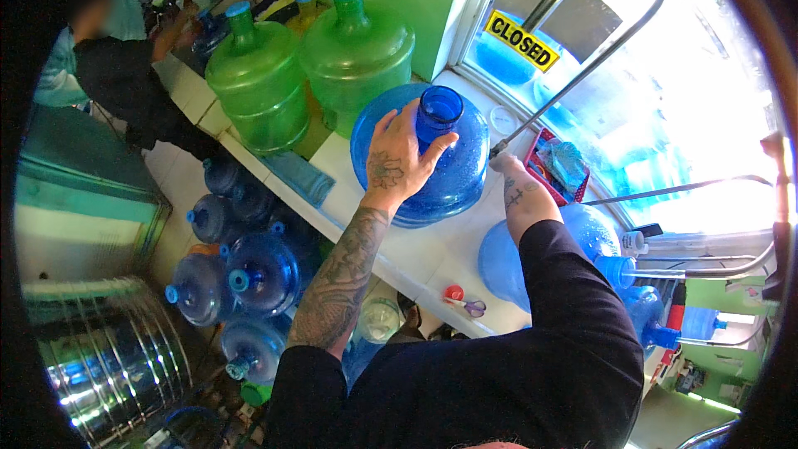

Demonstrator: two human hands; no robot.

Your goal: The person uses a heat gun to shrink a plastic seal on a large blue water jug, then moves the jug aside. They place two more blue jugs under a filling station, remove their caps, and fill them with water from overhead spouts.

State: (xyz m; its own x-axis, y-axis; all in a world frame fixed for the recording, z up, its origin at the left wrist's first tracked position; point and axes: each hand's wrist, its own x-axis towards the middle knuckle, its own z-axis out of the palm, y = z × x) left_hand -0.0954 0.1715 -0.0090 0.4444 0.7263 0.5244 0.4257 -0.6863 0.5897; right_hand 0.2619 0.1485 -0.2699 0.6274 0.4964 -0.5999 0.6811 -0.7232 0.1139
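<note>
A large blue plastic water jug stands on the white tiled counter, its mouth uncapped. My left hand rests on its shoulder, the thumb and fingers spread around the base of the neck. To the right of the jug, my right hand is at the lower end of a bent metal tube; the fingers are mostly hidden, so their grip cannot be made out. Two green water jugs with blue caps stand behind the blue one. A folded blue cloth lies at the counter's edge.
A red basket holding packets sits by the window. Purple-handled scissors and a red tape roll lie near the front edge. More blue jugs crowd the floor at left. Another person bends at the far left.
</note>
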